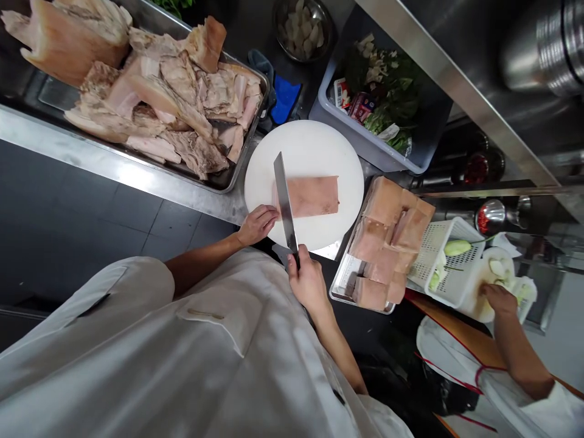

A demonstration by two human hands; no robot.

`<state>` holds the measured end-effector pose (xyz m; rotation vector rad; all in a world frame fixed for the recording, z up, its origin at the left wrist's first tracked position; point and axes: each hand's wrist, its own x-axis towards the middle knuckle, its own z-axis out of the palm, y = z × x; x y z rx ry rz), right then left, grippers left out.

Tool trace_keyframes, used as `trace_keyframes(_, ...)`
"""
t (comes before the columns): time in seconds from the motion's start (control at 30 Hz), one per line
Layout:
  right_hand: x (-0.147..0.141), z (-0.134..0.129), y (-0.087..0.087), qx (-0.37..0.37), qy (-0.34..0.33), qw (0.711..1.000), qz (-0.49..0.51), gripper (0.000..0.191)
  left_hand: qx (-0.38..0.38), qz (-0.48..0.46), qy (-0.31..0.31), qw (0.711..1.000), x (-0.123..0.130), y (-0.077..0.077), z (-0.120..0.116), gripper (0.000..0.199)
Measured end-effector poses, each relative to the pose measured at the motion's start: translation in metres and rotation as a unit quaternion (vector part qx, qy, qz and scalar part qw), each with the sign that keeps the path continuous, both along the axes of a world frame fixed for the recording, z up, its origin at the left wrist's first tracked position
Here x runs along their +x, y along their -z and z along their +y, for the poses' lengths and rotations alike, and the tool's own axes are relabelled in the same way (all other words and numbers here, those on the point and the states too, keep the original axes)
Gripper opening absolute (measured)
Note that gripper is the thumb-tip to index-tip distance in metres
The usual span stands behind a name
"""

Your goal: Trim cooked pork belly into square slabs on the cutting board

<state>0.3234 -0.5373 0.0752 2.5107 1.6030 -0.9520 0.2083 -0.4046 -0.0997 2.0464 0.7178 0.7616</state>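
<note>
A slab of pale pork with skin lies flat on the round white cutting board. My right hand is closed round the dark handle of a cleaver. The blade stands across the left part of the pork, pointing away from me. Left of the blade, my left hand has its fingers curled together at the pork's left end. Its fingertips are close to the blade, and the exact contact is partly hidden.
A large metal tray of cooked pork pieces stands at left. At right, another tray holds several pork blocks. Behind the board are a grey bin of greens and scraps, a blue cloth and a metal bowl. A co-worker's hand handles vegetables at far right.
</note>
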Motion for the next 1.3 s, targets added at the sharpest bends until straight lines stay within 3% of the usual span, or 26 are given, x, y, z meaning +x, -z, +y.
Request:
trace_keyframes(0.27,0.003,-0.014,-0.004,0.017,-0.005,1.000,-0.020,0.033,0.038,-0.060,-0.015,0.997,0.003,0.014,-0.001,0.021)
trace_keyframes(0.53,0.006,0.016,0.009,0.030,0.009,0.999,-0.021,0.031,0.068,-0.070,-0.020,0.995,0.004,0.016,0.000,0.022)
trace_keyframes(0.77,0.001,-0.011,-0.004,0.000,0.011,1.000,-0.010,0.033,0.063,-0.063,-0.015,0.996,0.004,0.015,-0.002,0.021)
trace_keyframes(0.97,0.003,0.031,0.004,0.008,0.008,1.000,-0.020,0.031,0.054,-0.092,-0.027,0.994,0.005,0.013,0.001,0.024)
trace_keyframes(1.13,-0.002,-0.015,-0.013,-0.006,0.006,1.000,-0.021,0.030,0.042,-0.073,-0.011,0.996,0.005,0.011,0.003,0.022)
trace_keyframes(1.2,-0.001,-0.022,-0.015,-0.015,0.005,1.000,-0.023,0.030,0.039,-0.075,-0.014,0.996,0.005,0.011,0.004,0.022)
trace_keyframes(1.3,0.001,0.010,-0.004,-0.020,0.002,1.000,-0.020,0.029,0.046,-0.086,-0.027,0.995,0.005,0.011,0.006,0.024)
